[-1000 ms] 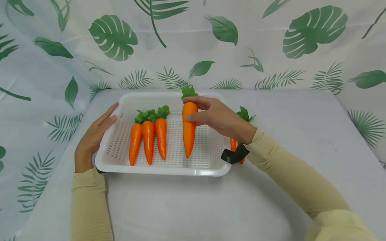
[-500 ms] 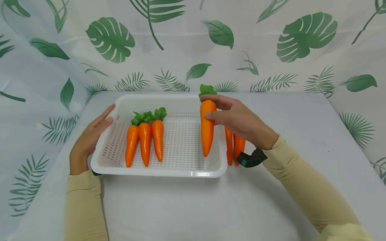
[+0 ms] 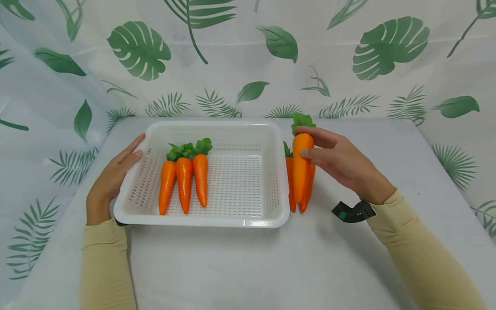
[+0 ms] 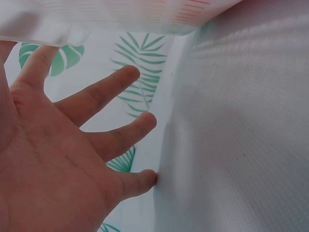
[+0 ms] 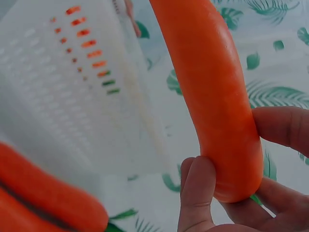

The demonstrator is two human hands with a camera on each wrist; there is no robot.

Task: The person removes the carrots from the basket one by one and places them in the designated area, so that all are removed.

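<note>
My right hand (image 3: pixel 341 161) pinches a toy carrot (image 3: pixel 301 168) near its leafy top between thumb and fingers, the tip pointing down. That carrot overlaps two other carrots (image 3: pixel 308 196) beside the right end of a white basket (image 3: pixel 271 221); in the right wrist view the pair of carrots (image 5: pixel 48 193) shows at lower left. My left hand (image 3: pixel 112 181) touches the basket's left rim with straight thumb and index finger. Its other fingers spread apart in the left wrist view, below the basket wall (image 4: pixel 120 17). Several carrots, three in a row (image 3: pixel 184 185), lie in the basket's left half, leaves away from me.
A white cloth (image 3: pixel 217 267) covers the table under the basket. Behind and at both sides hangs a white curtain (image 3: pixel 217 56) printed with green leaves. A black band (image 3: pixel 352 212) is on my right wrist.
My right hand has carried its carrot rightward, from above the basket's inside to past its right end. The left hand stays at the rim, and the three carrots in the basket keep their places.
</note>
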